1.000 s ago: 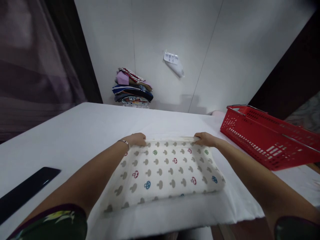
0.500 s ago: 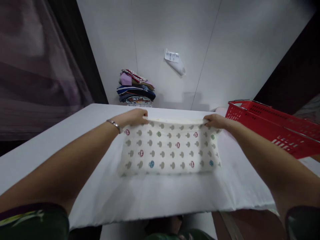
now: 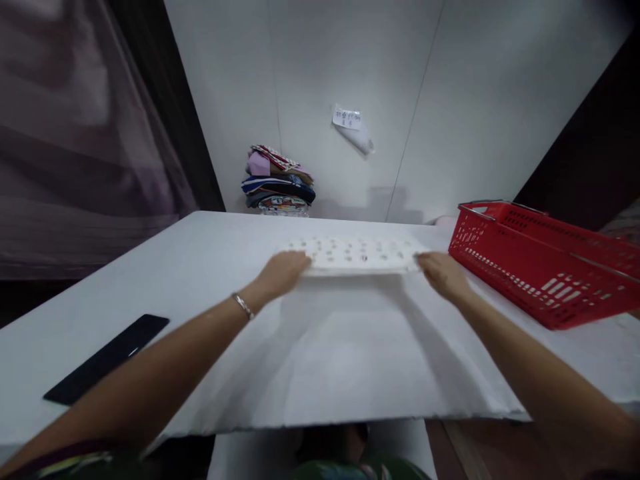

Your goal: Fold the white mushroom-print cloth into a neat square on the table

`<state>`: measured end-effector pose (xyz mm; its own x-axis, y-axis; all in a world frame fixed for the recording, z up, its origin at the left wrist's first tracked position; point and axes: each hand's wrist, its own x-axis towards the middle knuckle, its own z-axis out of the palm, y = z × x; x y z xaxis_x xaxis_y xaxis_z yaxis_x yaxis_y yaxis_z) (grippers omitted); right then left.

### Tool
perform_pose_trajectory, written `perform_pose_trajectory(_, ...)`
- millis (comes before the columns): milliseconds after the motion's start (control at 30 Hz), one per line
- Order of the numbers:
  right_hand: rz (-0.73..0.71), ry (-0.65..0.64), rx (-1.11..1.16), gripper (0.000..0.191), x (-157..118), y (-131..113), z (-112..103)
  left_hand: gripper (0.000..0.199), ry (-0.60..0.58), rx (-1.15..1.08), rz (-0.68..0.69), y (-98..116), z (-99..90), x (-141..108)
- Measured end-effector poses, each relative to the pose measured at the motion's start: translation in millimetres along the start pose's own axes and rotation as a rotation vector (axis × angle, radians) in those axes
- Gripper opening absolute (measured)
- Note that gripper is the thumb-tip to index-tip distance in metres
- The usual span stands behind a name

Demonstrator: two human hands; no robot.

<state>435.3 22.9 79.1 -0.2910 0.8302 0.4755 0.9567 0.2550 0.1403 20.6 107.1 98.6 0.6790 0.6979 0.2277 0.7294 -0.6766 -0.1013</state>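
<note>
A white cloth with a mushroom print (image 3: 357, 254) stretches between my two hands over the table, and its lower edge looks raised off the surface with a shadow beneath. My left hand (image 3: 287, 270), with a silver bracelet at the wrist, is closed on the cloth's left end. At the opposite end, my right hand (image 3: 443, 272) grips the right edge. Motion blurs the cloth and the fingers somewhat. Whether the cloth is a garment I cannot tell.
On the white table (image 3: 340, 360) lies a dark flat object (image 3: 113, 357) beside my left forearm. A red basket (image 3: 540, 257) stands at the right. Against the back wall is a stack of folded clothes (image 3: 280, 180). A paper sign (image 3: 347, 120) hangs on the wall.
The cloth was hanging spread toward me; now it shows as a narrow strip, swung away toward the wall. Both hands have come slightly nearer. The dark flat object has come into view.
</note>
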Motion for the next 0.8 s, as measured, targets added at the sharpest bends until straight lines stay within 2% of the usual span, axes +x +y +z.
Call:
perform_pose_trajectory(67, -0.035, -0.092, 0.083, 0.031, -38, -14, 35, 0.029, -0.080, -0.048, 0.057, 14, 38.5, -20)
perform_pose_trajectory(100, -0.045, -0.127, 0.113, 0.031, -53, -20, 47, 0.030, -0.114, -0.053, 0.074, 18, 52.0, -29)
perform_pose_trajectory(167, -0.023, -0.132, 0.127, 0.033, -73, -28, 60, 0.030, -0.109, -0.070, 0.059, 23, 66.3, -42)
perform_pose_trajectory(300, 0.019, -0.073, 0.100, 0.035, -85, -34, 53, 0.032, 0.002, -0.083, -0.014, 19, 61.7, -58)
perform_pose_trajectory(400, 0.000, -0.040, 0.118, 0.034, -94, -37, 48, 0.034, 0.053, -0.097, -0.025, 17, 59.4, -74)
perform_pose_trajectory(533, -0.028, -0.072, 0.178, 0.033, -114, -45, 46, 0.035, 0.013, -0.159, 0.034, 21, 68.7, -95)
perform_pose_trajectory(667, 0.008, -0.061, 0.168, 0.033, -125, -50, 41, 0.038, 0.048, -0.149, -0.021, 24, 72.3, -107)
perform_pose_trajectory(800, -0.034, -0.084, 0.212, 0.034, -131, -51, 44, 0.043, -0.028, -0.231, -0.022, 26, 70.9, -116)
